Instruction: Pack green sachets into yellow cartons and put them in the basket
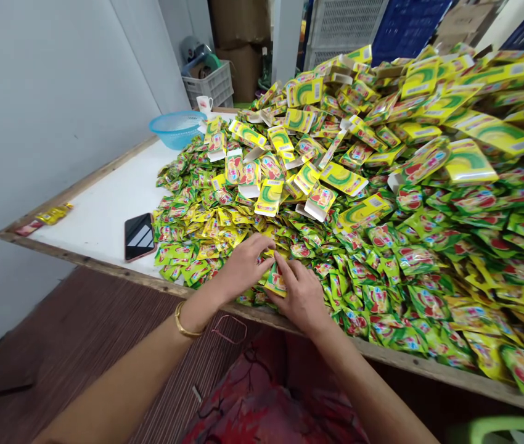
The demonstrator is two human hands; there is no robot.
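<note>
Near the table's front edge, my right hand (302, 295) holds a small yellow-green box (275, 281) between thumb and fingers. My left hand (246, 262), with a gold bracelet on its wrist, meets the box's top end with bent, pinched fingers; what they grip is hidden. Around and under both hands lie many small green and yellow packets (382, 299). Behind them, yellow cartons (269, 197) lie scattered on the packets, some with white flaps open.
A phone (139, 237) lies on the white tabletop (100, 209) at the left, inside the wooden rim (105, 269). Farther back stand a blue basket (177, 128) and a white cup (204, 103). The pile rises high at the right.
</note>
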